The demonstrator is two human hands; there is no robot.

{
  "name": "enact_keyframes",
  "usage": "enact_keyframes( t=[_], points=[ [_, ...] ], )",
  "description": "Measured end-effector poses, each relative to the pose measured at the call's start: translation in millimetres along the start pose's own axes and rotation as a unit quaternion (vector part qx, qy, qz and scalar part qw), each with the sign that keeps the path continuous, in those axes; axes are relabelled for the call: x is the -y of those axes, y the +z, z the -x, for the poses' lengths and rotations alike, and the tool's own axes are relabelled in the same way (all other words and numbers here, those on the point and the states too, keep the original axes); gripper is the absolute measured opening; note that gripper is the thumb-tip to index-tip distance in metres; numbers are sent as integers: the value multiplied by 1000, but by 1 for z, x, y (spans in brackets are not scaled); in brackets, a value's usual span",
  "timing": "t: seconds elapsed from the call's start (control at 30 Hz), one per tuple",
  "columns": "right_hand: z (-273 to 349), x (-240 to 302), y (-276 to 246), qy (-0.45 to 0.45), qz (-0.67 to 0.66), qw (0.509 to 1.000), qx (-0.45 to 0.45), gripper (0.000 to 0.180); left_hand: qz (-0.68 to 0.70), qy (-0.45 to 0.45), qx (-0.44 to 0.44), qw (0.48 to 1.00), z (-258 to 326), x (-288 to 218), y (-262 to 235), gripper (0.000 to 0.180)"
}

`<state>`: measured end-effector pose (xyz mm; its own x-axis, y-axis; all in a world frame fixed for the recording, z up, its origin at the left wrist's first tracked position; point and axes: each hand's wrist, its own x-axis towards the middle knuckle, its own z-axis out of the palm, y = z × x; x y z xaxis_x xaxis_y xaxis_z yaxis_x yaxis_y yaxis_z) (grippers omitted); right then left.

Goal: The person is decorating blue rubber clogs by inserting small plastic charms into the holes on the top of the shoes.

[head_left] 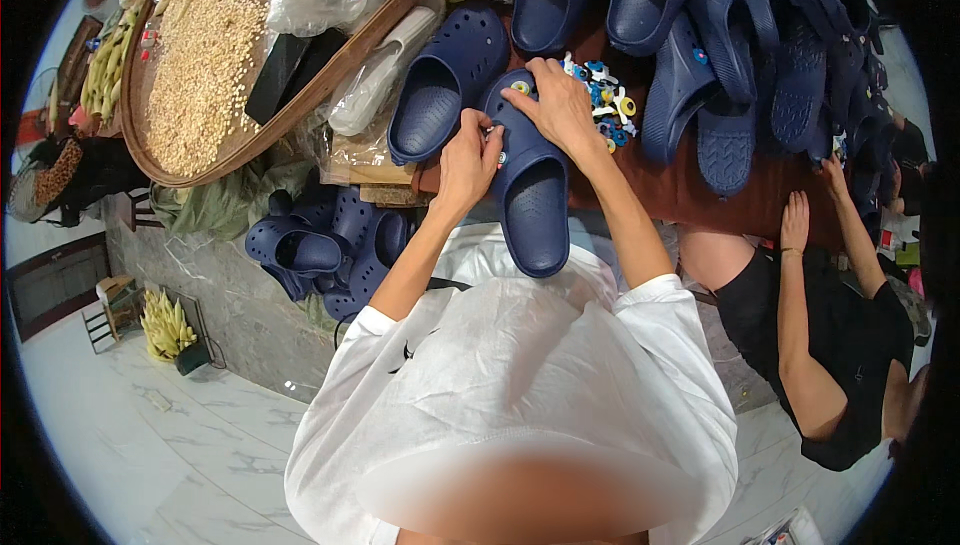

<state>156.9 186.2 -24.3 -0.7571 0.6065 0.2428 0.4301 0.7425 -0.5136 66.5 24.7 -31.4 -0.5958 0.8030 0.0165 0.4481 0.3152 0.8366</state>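
Note:
A navy clog (pixel 535 195) lies between my hands, its open heel end toward me. My left hand (pixel 466 163) is closed at the clog's left side, thumb and fingertips pinched together; any small piece between them is too hidden to tell. My right hand (pixel 563 110) grips the toe from the right, fingers bent over it beside a yellow-and-white shoe charm (pixel 521 88). Another small pale charm (pixel 502 158) sits on the clog near my left fingertips. Left of it rests a second navy clog (pixel 430 105). Beyond my right wrist lies a pile of colourful charms (pixel 608 105).
Many navy clogs (pixel 725 145) crowd the right of the brown-covered table. A round tray of pale kernels (pixel 195 115) stands at left. Below it sits a heap of navy clogs (pixel 310 250). At right, a co-worker in black (pixel 850 365) has both hands at the table.

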Motion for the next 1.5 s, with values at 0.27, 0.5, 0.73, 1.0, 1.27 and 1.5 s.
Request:
enact_keyframes(
  t=[0.27,0.5,0.73,1.0,1.27,1.5],
  points=[
    [-5,-1,1,-96,-11,995,7,28,-34,18,16,999,0,-1,1,18],
    [-17,-14,-3,-133,-53,989,23,17,-42,66,-3,997,-1,3,2,16],
    [4,-35,-8,-50,-84,992,-86,16,23,11,3,1000,5,2,-1,22],
    [36,-51,-29,41,8,995,-88,21,148,-29,-45,987,32,5,2,28],
    [57,30,-61,-69,-106,989,73,38,129,-53,27,990,74,2,-5,77],
    [70,45,-58,-69,-62,994,65,42,54,-76,10,996,74,-12,-4,84]
  ],
)
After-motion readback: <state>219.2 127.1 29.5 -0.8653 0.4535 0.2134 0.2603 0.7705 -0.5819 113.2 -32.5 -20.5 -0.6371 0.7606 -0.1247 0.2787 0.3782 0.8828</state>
